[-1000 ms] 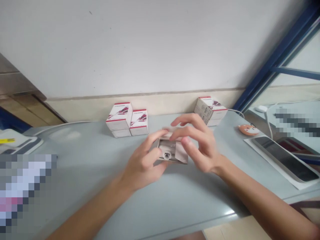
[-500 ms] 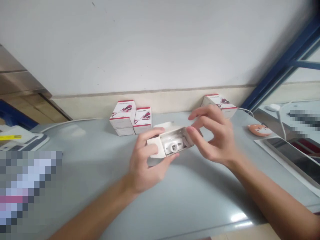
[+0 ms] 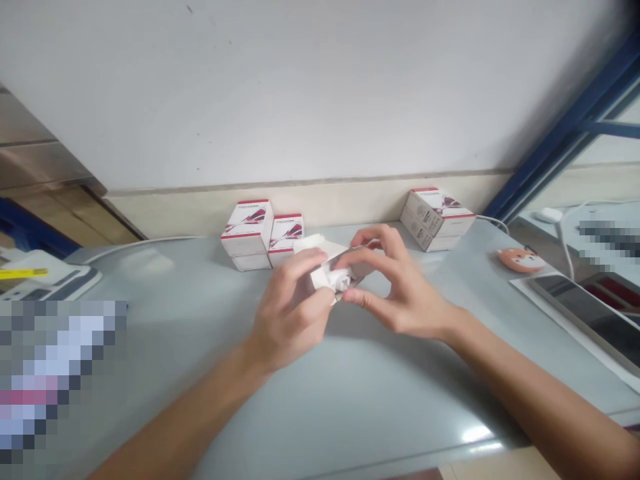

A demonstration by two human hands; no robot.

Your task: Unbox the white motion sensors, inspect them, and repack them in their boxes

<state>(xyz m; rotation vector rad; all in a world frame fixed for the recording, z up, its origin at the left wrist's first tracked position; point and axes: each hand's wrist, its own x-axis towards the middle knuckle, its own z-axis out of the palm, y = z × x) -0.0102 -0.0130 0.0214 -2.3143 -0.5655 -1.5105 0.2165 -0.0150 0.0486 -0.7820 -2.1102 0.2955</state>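
I'm holding an opened white carton (image 3: 325,267) between my hands.
My left hand (image 3: 290,307) is clenching it and my right hand (image 3: 400,287) is grasping its end, above the surface (image 3: 170,313), with red-striped white boxes (image 3: 249,233) standing just behind, near the back edge.

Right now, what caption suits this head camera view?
Left hand and right hand hold a white carton above a grey table.

The subject's left hand (image 3: 293,310) and right hand (image 3: 403,293) are bare and slim, with long, narrow fingers (image 3: 380,259) and short-trimmed nails (image 3: 349,296). The left forearm (image 3: 185,407) and right forearm (image 3: 545,393) are also bare and lean, tapering to narrow wrists (image 3: 453,327).
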